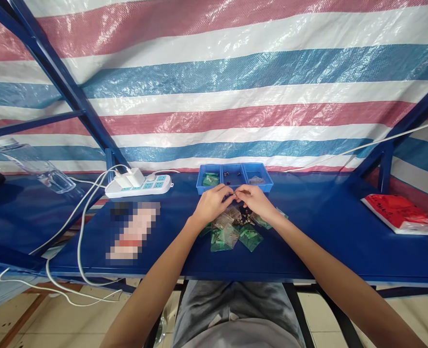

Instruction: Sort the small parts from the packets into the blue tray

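My left hand [212, 203] and my right hand [254, 200] meet fingertip to fingertip over the blue table [326, 232], both pinched on a tiny part too small to name. Below them lies a heap of small clear and green bags [231, 232] with loose dark little parts [244, 218]. Just behind the hands stands a blue tray [234, 178] with three compartments, holding green bags on the left, dark bits in the middle and a clear bag on the right.
A white power strip [139, 185] with plugs and trailing white cables sits at the left. A clear plastic bottle [36, 164] lies further left. A red and white bag [398, 213] rests at the right. A striped tarp hangs behind.
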The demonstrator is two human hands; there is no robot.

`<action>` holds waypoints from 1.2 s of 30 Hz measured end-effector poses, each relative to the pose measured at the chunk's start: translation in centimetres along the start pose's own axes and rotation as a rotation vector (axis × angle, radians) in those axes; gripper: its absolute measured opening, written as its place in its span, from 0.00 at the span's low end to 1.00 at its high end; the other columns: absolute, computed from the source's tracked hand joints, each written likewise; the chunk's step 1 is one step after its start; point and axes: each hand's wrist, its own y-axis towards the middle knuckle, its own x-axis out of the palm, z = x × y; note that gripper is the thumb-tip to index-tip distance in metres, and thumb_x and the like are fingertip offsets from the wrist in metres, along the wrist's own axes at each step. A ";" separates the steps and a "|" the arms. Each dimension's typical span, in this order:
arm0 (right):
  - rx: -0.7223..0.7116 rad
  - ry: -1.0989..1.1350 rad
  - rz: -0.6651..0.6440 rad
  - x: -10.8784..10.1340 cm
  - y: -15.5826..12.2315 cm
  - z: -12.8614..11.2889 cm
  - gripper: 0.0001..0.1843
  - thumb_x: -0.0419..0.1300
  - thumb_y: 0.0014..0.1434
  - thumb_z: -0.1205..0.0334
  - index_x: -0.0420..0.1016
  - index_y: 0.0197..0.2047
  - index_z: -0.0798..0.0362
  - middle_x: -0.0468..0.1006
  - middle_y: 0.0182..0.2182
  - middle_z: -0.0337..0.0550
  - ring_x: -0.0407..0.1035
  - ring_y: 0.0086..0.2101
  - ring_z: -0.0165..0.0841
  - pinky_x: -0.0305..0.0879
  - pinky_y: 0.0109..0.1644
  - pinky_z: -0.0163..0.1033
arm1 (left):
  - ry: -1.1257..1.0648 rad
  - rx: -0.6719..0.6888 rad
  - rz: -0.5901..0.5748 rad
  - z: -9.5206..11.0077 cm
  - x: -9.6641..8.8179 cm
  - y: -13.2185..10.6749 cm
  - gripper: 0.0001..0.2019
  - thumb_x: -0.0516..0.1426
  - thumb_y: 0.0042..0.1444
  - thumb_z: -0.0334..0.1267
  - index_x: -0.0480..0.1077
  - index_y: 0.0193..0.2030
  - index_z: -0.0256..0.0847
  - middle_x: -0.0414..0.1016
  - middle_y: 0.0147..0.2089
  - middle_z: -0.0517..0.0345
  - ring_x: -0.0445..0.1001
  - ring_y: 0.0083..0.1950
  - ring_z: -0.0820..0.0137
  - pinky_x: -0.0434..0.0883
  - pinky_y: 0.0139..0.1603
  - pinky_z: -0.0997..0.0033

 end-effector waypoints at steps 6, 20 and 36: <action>0.014 0.007 -0.027 -0.2 -0.1 -0.2 0.12 0.59 0.60 0.53 0.77 0.38 0.53 0.80 0.35 0.45 0.75 0.39 0.38 0.68 0.33 0.37 | -0.008 0.006 0.016 -0.1 0.0 0.1 0.11 0.50 0.70 0.40 0.73 0.45 0.41 0.76 0.43 0.55 0.75 0.39 0.70 0.69 0.38 0.71; 0.010 0.026 -0.083 -0.2 -0.4 -0.7 0.16 0.58 0.63 0.50 0.79 0.42 0.53 0.81 0.40 0.48 0.76 0.42 0.40 0.69 0.35 0.38 | -0.088 0.012 0.038 -0.2 0.0 0.1 0.10 0.53 0.68 0.34 0.74 0.51 0.44 0.78 0.48 0.55 0.78 0.44 0.67 0.72 0.38 0.70; -0.060 -0.097 -0.058 0.1 -0.2 -0.6 0.14 0.57 0.61 0.54 0.79 0.38 0.54 0.81 0.36 0.47 0.76 0.38 0.40 0.69 0.37 0.40 | -0.066 0.002 0.065 -0.2 0.2 0.1 0.10 0.52 0.67 0.33 0.72 0.50 0.43 0.77 0.47 0.55 0.77 0.45 0.67 0.72 0.41 0.70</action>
